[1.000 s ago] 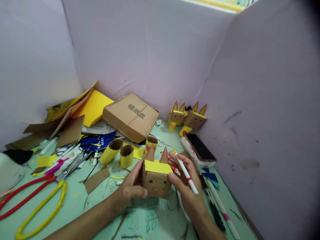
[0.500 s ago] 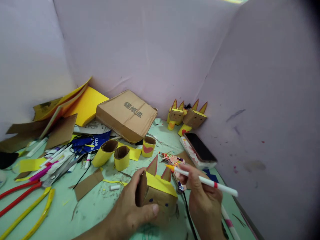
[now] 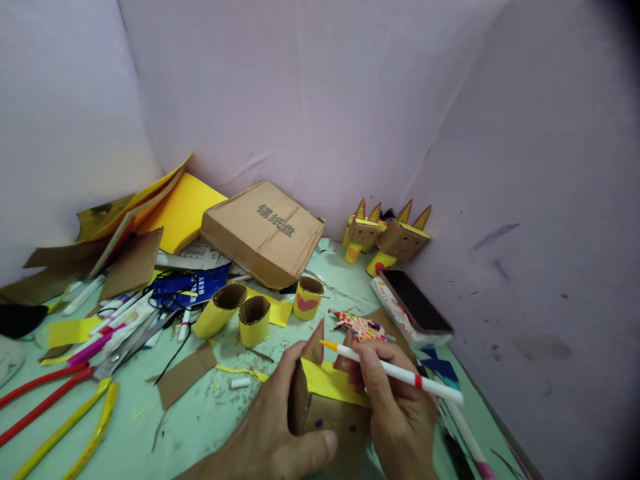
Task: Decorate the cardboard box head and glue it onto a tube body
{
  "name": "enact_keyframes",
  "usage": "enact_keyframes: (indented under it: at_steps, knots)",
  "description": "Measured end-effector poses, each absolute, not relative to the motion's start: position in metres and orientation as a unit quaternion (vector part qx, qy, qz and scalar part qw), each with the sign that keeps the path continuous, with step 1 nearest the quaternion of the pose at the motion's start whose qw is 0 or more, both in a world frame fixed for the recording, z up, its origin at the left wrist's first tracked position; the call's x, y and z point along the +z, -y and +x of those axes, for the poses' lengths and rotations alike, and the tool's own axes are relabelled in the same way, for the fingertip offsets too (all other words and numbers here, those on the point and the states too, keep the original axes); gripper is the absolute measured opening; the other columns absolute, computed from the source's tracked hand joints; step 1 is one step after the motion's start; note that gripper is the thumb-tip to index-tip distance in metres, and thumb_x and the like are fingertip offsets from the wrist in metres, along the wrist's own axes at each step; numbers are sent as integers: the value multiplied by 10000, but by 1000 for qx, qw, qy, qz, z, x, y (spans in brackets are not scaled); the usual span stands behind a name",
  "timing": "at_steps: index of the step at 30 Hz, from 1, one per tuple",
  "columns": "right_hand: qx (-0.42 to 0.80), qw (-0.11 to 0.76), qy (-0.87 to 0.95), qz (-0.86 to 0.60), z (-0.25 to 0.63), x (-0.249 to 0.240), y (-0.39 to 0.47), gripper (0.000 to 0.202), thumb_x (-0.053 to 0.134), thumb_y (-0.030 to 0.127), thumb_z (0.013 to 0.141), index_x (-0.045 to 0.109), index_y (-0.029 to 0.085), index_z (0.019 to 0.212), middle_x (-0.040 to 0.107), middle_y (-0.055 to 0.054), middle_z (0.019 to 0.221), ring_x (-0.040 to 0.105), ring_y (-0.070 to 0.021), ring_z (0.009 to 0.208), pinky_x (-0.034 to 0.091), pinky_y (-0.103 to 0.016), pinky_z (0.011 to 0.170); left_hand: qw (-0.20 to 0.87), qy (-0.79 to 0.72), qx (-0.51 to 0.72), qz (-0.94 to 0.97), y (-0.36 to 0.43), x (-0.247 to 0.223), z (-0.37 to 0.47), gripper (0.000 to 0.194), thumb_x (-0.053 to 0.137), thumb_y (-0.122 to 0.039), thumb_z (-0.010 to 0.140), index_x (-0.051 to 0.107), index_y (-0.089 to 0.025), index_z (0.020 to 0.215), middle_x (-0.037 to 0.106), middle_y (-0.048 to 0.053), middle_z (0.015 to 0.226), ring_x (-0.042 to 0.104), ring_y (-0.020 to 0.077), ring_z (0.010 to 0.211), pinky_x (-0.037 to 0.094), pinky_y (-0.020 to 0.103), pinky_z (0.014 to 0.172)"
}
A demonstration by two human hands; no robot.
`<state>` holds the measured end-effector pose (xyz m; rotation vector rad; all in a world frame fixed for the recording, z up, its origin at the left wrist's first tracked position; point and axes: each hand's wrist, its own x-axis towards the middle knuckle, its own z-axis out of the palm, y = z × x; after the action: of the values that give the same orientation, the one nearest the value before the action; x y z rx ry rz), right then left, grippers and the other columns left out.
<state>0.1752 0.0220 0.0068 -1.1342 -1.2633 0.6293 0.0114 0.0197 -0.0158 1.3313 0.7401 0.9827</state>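
Observation:
My left hand [image 3: 280,427] grips a small cardboard animal head [image 3: 336,415] from its left side, thumb across the front below a dark dot eye. The head has a yellow top and two pointed ears edged in pink. Between the fingers and thumb of my right hand [image 3: 397,413] is a white marker [image 3: 395,370] with an orange tip and a red band. That tip is at the left ear [image 3: 315,340]; whether it touches cannot be made out. My right fingers partly cover the other ear.
Behind stand yellow-covered cardboard tubes [image 3: 254,327], one with a heart, and a cardboard box [image 3: 263,230]. Finished-looking cardboard animals [image 3: 400,239] stand at the back right, near a phone [image 3: 416,300]. Red-handled scissors [image 3: 95,373], markers and cardboard scraps lie left.
The marker's tip has moved from the right ear leftward to the left ear. My right hand has come closer to the cardboard head, and the whole view has shifted slightly.

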Motion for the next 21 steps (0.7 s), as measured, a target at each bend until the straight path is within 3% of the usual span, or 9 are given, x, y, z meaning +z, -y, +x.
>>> enact_keyframes:
  at_steps: [6, 13, 16, 21]
  knots:
    - [163, 591, 622, -486, 174, 10, -14, 195, 579, 317, 919, 705, 232, 797, 677, 0, 712, 628, -160, 649, 501, -237, 603, 614, -336, 438, 565, -13, -8, 14, 918, 759, -264, 665, 320, -232, 1471, 525, 121, 1406, 476, 413, 1266, 378, 525, 1046]
    - [97, 606, 638, -464, 177, 9, -18, 172, 566, 242, 916, 725, 233, 850, 697, -16, 725, 635, -175, 647, 480, -269, 583, 608, -331, 444, 569, -12, -14, 13, 946, 769, -265, 673, 296, -241, 1491, 502, 123, 1435, 447, 421, 1295, 361, 541, 1061]
    - [88, 598, 656, -453, 177, 10, -18, 141, 591, 215, 896, 728, 243, 875, 717, -13, 761, 653, -173, 675, 492, -268, 616, 597, -342, 446, 572, -12, -20, 13, 936, 782, -288, 668, 320, -243, 1480, 479, 128, 1454, 422, 433, 1313, 341, 558, 1072]
    - [138, 579, 649, -473, 175, 11, -13, 211, 569, 256, 907, 713, 229, 755, 644, -1, 636, 591, -156, 573, 449, -272, 560, 595, -343, 453, 568, -12, -25, 13, 961, 792, -308, 659, 312, -248, 1489, 476, 127, 1457, 402, 443, 1327, 327, 567, 1082]
